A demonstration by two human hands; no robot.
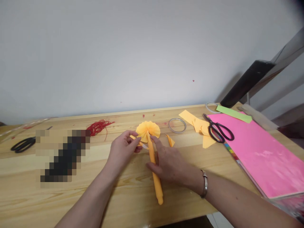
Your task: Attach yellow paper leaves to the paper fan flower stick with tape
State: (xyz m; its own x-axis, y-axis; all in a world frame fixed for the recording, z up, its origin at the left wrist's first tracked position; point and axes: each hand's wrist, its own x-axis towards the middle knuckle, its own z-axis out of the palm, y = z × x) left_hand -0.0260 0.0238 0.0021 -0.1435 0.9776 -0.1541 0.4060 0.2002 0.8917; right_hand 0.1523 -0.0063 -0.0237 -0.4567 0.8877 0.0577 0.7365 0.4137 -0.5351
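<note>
On my feed the orange fan [148,129] lies on the table [128,196]; I take it as the dial's centre. The orange stick [154,172] runs from it towards six o'clock, its narrow tip at the fan's middle. At eight I see the left hand [124,143], thumb and forefinger closed on a strip [143,146]. At five, the right hand [169,161] lays its thumb across the stick; whether it grips, I cannot tell. A ring [178,132] sits at three, red thread [97,128] at nine.

Scissors [210,122]: two. Rings [177,132]: two. Pleated fan [152,128]: one.
</note>
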